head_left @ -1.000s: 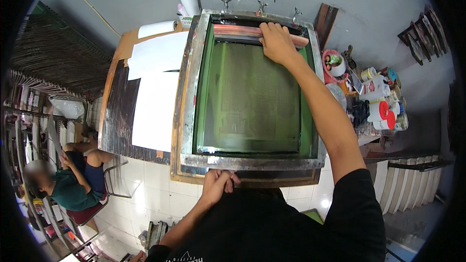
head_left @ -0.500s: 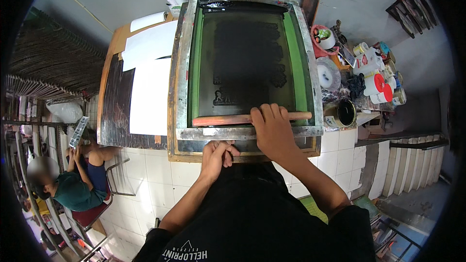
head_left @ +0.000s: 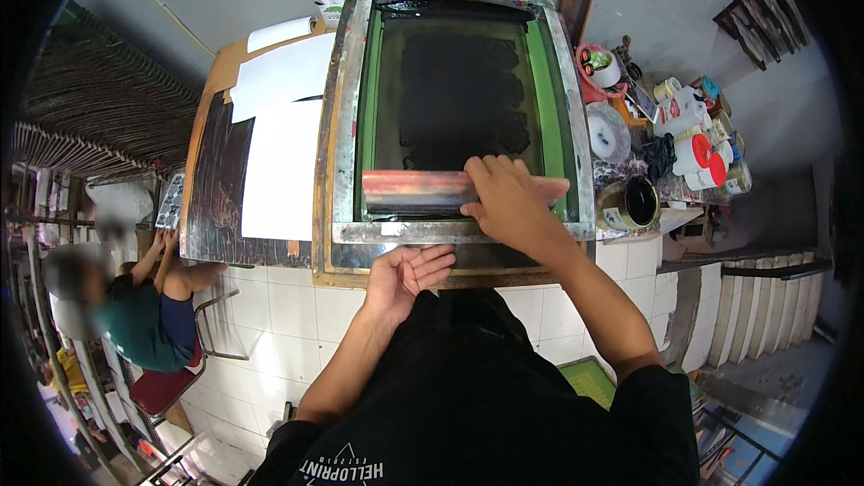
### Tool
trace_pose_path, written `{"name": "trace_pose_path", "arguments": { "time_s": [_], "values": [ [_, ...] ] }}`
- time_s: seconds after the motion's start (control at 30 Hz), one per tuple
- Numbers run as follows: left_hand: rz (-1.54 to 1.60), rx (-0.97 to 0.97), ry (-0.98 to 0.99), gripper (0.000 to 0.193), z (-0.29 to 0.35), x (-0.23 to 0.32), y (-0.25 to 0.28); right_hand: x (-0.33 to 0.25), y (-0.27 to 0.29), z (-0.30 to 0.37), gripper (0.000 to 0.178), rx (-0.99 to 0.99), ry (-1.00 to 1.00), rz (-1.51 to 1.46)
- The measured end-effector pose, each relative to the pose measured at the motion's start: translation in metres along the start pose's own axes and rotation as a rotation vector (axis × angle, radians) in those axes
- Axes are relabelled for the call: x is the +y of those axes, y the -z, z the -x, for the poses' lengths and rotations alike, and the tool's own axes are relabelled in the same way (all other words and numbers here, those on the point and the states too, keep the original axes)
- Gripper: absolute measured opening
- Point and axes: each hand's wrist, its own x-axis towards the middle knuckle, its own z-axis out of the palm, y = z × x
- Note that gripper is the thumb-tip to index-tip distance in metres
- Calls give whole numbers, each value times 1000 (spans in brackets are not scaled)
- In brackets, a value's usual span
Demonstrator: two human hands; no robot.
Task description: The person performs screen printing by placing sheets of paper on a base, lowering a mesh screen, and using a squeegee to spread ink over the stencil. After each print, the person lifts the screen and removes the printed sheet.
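Observation:
My right hand grips the wooden handle of a wide squeegee, which lies crosswise over the near part of a printing screen. Its broad face is tilted up toward me. The screen's metal frame surrounds a mesh with green edges and a large dark patch in the middle. Black ink pools along the mesh's far end. My left hand is palm up just below the frame's near bar, fingers loosely stretched out and holding nothing.
White paper sheets lie on the dark table at left. On the right stand an open can of dark ink, a clear bowl and several tubs. A seated person at far left holds a patterned sheet.
The squeegee has moved slightly away from me and tipped, showing its broad face. My left hand has opened from a curl to palm up. The person at left has shifted.

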Motion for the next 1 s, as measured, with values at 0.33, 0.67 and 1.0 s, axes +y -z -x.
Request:
{"name": "trace_pose_path", "arguments": {
  "time_s": [0.33, 0.67, 1.0],
  "values": [
    [-73, 28, 12, 39, -7, -5, 12, -8, -17, 5, 34, -9, 21, 113],
    [-119, 70, 82, 46, -4, -3, 9, 39, -23, -63, 25, 171, 83, 269],
    [-164, 54, 49, 36, 0, -3, 12, 115, -10, -180, 41, 206, 84, 350]
  ]
}}
